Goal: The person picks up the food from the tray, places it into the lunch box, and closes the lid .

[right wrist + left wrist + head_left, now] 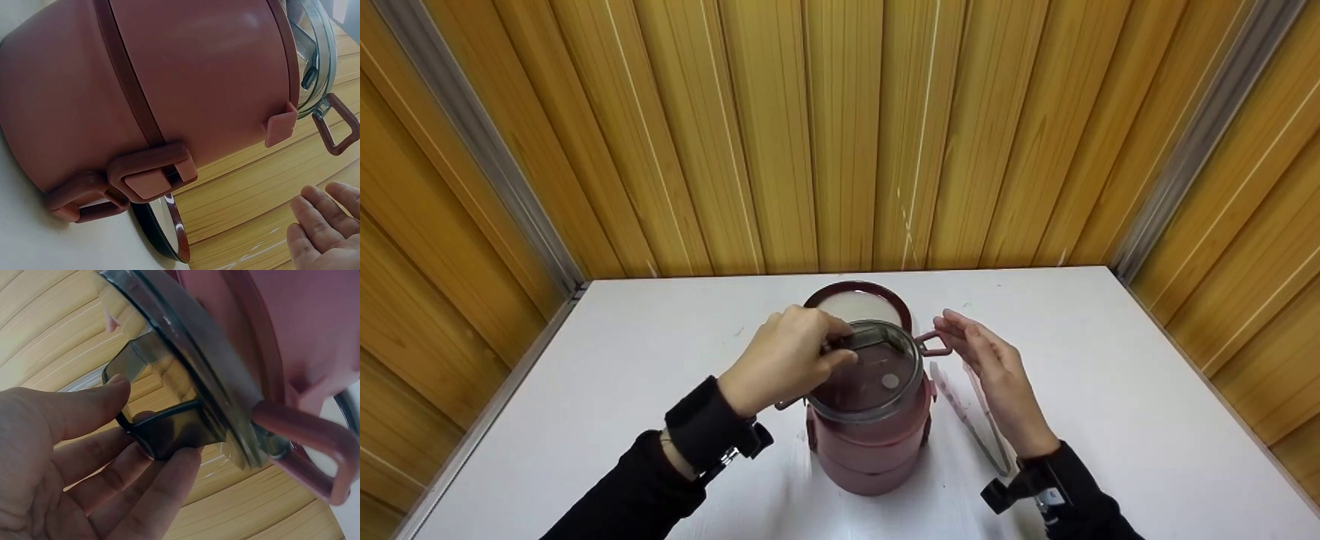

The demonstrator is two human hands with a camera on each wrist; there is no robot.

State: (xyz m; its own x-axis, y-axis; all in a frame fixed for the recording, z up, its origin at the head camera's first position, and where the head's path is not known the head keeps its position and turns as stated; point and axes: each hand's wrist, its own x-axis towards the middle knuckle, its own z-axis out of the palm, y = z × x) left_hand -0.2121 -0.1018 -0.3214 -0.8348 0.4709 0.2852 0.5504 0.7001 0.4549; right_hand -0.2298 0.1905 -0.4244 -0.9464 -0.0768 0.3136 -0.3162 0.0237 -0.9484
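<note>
A pink stacked lunch box (870,457) stands upright in the middle of the white table, with clasps on its sides. Over its top lies a clear, dark-tinted lid (855,382) with a raised handle (174,430). My left hand (787,360) pinches that handle, thumb on one side and fingers on the other, as the left wrist view shows. A pink lid clasp (936,352) sticks outward from the lid's right edge, its loop swung out. My right hand (997,375) is beside this clasp, fingers extended and holding nothing.
Behind the lunch box sits a round dish with a dark red rim (905,307) and a pale inside, partly hidden by the lid. Tongs (979,439) lie to the right, partly under my right hand. Wood-patterned panels (840,135) border the white table (660,345).
</note>
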